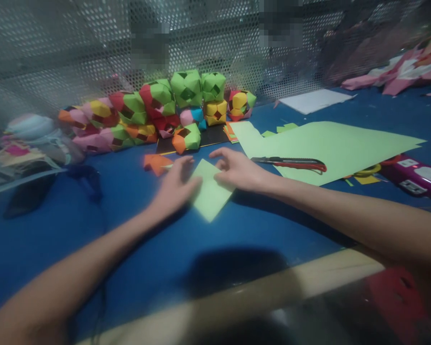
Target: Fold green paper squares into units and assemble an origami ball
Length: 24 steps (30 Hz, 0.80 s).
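A small pale green square of paper (211,201) lies turned corner-first on the blue table, between my hands. My left hand (175,189) is at its left side, thumb at the paper's edge and fingers apart and slightly bent. From the right, my right hand (237,170) reaches over the paper's right edge, with the index finger stretched out, the thumb apart from it and the fingers loosely bent. Neither hand grips the sheet. Just beyond my left hand is an orange folded paper piece (155,163). A red and black utility knife (298,163) rests right of my right hand.
Large light green sheets (330,143) lie under the knife. Several colourful folded-paper cubes (186,88) are stacked along the perforated metal panel (237,62). At right are a purple device (414,176) and a white sheet (314,100). A light wooden edge (330,266) borders the table (136,258).
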Each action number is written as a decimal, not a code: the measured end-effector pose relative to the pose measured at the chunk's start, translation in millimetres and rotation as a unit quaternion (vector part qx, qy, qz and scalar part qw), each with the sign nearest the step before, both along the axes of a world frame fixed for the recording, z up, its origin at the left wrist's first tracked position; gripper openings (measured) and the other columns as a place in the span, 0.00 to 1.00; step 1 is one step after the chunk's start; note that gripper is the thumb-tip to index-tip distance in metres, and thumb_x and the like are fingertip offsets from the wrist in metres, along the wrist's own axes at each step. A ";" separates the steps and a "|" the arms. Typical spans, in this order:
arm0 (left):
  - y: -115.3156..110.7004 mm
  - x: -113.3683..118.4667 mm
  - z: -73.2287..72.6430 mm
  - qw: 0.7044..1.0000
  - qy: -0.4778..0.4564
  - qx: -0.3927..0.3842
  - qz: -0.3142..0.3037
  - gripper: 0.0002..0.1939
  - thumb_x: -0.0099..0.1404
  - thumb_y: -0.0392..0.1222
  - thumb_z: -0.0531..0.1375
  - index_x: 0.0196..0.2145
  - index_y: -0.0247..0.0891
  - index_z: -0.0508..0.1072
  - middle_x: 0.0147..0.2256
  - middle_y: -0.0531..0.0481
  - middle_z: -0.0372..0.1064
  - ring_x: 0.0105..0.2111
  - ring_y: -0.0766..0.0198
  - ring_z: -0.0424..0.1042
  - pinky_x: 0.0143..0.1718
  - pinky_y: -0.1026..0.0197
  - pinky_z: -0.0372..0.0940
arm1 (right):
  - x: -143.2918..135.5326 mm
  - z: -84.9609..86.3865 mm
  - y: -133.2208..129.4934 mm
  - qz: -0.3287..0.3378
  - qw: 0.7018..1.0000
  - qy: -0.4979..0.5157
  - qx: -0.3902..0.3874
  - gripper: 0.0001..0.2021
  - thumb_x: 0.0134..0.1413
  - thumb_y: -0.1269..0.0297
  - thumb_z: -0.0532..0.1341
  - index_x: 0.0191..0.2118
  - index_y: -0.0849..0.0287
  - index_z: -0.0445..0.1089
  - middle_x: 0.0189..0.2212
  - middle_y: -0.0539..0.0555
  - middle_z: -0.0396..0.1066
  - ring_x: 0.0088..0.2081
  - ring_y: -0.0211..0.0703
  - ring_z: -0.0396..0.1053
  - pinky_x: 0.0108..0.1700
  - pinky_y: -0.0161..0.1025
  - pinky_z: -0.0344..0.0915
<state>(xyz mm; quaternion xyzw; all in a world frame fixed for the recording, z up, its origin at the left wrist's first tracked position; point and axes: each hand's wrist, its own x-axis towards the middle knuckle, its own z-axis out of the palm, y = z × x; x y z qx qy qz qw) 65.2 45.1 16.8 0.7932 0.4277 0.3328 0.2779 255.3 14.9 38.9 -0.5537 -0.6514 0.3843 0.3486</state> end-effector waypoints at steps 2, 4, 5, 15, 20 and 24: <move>1.1 -0.5 9.1 0.995 -0.028 -0.101 -0.002 0.26 0.59 0.45 0.60 0.53 0.35 0.64 0.49 0.39 0.69 0.46 0.55 0.72 0.46 0.50 0.68 | -2.6 3.8 -3.3 0.027 0.999 -0.004 0.030 0.24 0.43 0.78 0.58 0.50 0.62 0.62 0.29 0.50 0.68 0.29 0.39 0.65 0.29 0.35 0.61; 1.1 -2.1 17.1 0.982 -0.023 -0.184 -0.032 0.22 0.57 0.47 0.62 0.47 0.35 0.70 0.45 0.42 0.73 0.40 0.56 0.74 0.41 0.52 0.69 | -5.0 7.2 -6.6 0.046 0.997 -0.008 0.064 0.23 0.44 0.79 0.57 0.49 0.62 0.63 0.32 0.51 0.69 0.32 0.39 0.66 0.33 0.35 0.63; 1.0 -3.2 20.0 0.975 -0.020 -0.217 -0.043 0.20 0.56 0.48 0.63 0.44 0.34 0.73 0.41 0.42 0.75 0.37 0.56 0.75 0.39 0.53 0.69 | -5.7 8.5 -7.8 0.051 0.995 -0.012 0.083 0.22 0.44 0.79 0.58 0.49 0.62 0.63 0.33 0.51 0.69 0.34 0.39 0.66 0.35 0.35 0.63; -1.5 -1.4 31.7 0.949 -0.084 -0.293 0.079 0.17 0.51 0.46 0.66 0.38 0.36 0.72 0.27 0.53 0.74 0.25 0.62 0.72 0.28 0.61 0.66 | 57.1 14.3 -30.1 -0.071 0.983 -0.006 0.170 0.11 0.51 0.73 0.57 0.42 0.59 0.66 0.31 0.50 0.71 0.32 0.37 0.68 0.37 0.37 0.65; -7.1 10.2 34.5 0.928 -0.093 -0.335 0.131 0.17 0.47 0.43 0.66 0.35 0.36 0.70 0.24 0.54 0.73 0.22 0.64 0.70 0.23 0.63 0.63 | 131.2 5.7 -67.1 -0.191 0.925 -0.245 0.217 0.09 0.56 0.69 0.53 0.38 0.59 0.70 0.38 0.57 0.74 0.37 0.44 0.69 0.43 0.43 0.64; -9.4 13.8 28.7 0.924 -0.084 -0.349 0.132 0.16 0.48 0.43 0.66 0.35 0.38 0.70 0.23 0.56 0.72 0.21 0.64 0.70 0.22 0.64 0.63 | 173.5 -4.7 -74.5 -0.215 0.865 -0.417 0.179 0.12 0.57 0.69 0.51 0.40 0.59 0.71 0.43 0.62 0.73 0.47 0.53 0.68 0.46 0.48 0.62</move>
